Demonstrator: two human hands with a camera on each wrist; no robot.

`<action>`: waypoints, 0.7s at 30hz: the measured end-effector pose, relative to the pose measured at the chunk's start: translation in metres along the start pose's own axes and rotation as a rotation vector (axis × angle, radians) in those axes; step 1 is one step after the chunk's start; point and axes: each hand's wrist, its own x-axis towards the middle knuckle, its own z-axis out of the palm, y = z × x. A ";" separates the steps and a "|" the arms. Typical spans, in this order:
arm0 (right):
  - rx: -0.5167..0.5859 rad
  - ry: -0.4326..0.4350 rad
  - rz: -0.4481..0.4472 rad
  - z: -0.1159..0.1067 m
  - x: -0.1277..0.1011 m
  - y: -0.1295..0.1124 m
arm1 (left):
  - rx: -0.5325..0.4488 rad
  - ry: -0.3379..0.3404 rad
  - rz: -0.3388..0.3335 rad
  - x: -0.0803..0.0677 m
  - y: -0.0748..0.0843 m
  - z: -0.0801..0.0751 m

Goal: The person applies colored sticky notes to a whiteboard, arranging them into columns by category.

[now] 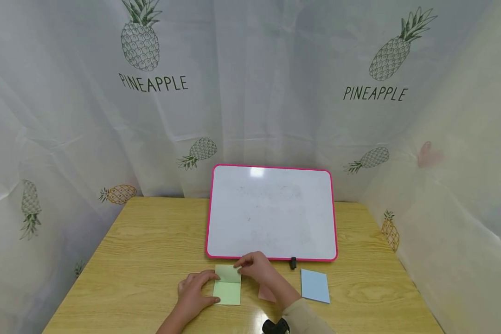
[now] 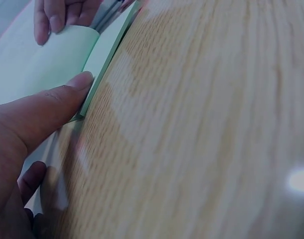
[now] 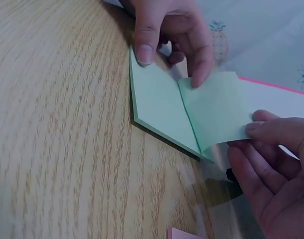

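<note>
A green note pad (image 1: 227, 293) lies flat on the wooden table (image 1: 150, 250), close to its front edge. My left hand (image 1: 208, 290) rests beside it, the thumb (image 2: 67, 97) pressing the pad's edge (image 2: 104, 62) and a fingertip pressing the top near the sticky strip. My right hand (image 1: 239, 266) pinches the far edge of the top green sheet (image 3: 217, 107) and holds it peeled up and folded back from the pad (image 3: 159, 102). In the right wrist view my left hand (image 3: 170, 64) sits at the pad's far side and my right hand (image 3: 254, 134) holds the sheet's corner.
A white board with a pink frame (image 1: 271, 213) lies behind the pad, with a small black piece (image 1: 292, 263) at its front edge. A blue pad (image 1: 315, 285) lies to the right, and a pink pad (image 1: 266, 293) is half hidden under my right forearm. Pineapple-print curtains surround the table.
</note>
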 end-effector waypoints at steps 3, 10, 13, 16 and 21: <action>0.004 0.000 0.018 0.000 0.000 -0.002 | -0.002 -0.001 -0.002 0.000 0.000 0.000; 0.007 0.050 0.046 0.002 0.003 0.000 | -0.004 -0.002 -0.007 0.001 0.003 -0.003; 0.004 0.076 0.066 0.003 0.004 0.002 | -0.005 -0.007 -0.006 0.001 0.003 -0.004; 0.010 0.093 0.079 0.003 0.004 0.003 | -0.006 -0.012 -0.010 0.001 0.003 -0.003; 0.001 0.112 0.082 0.003 0.004 0.003 | -0.001 0.011 0.000 -0.001 0.003 -0.001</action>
